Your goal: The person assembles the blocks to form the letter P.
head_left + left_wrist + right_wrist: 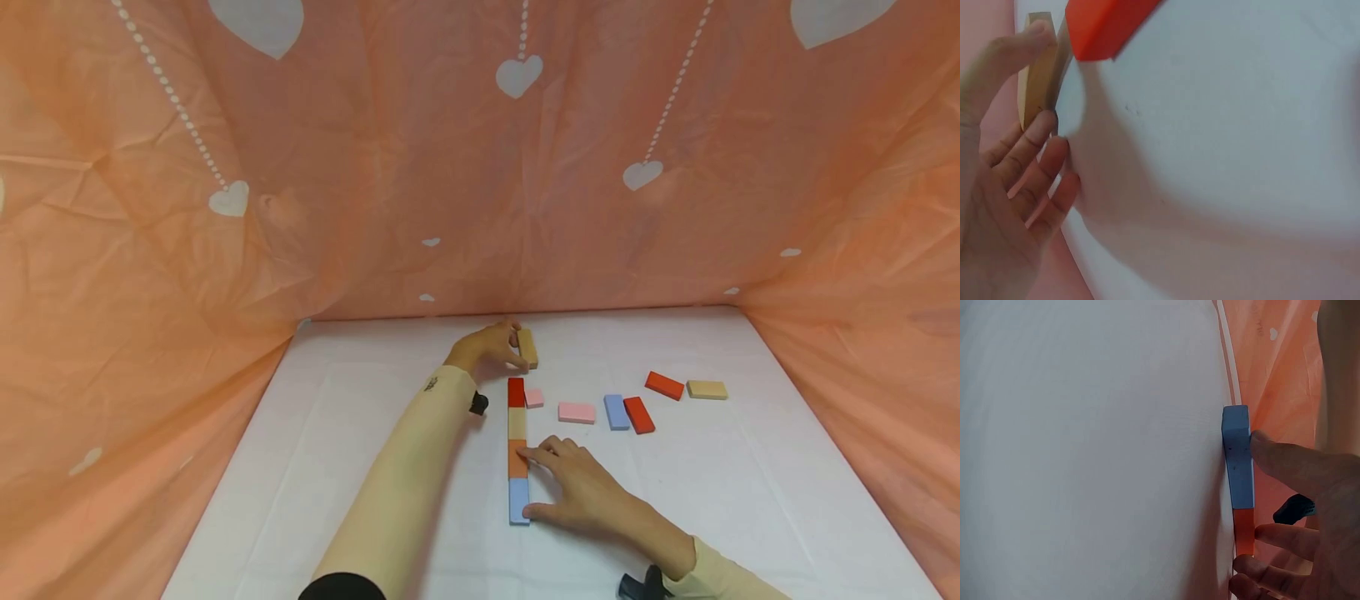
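A row of blocks stands on edge on the white table (360, 467): red block (516, 392), tan block (517, 423), orange block (517, 460), blue block (518, 500). My right hand (542, 485) rests against the row's right side, with its fingers on the orange block (1244, 530) and its thumb (1285, 464) on the blue block (1238, 456). Just beyond the row's far end, my left hand (514, 345) pinches another tan block (528, 347) between thumb and fingers (1035, 134). In the left wrist view this tan block (1040, 75) sits close to the red block (1107, 25).
Loose blocks lie flat to the right of the row: a small pink one (534, 397), a pink one (577, 412), a blue one (617, 412), two red ones (639, 414) (664, 385) and a tan one (707, 389). Orange heart-print cloth (480, 167) walls in the table.
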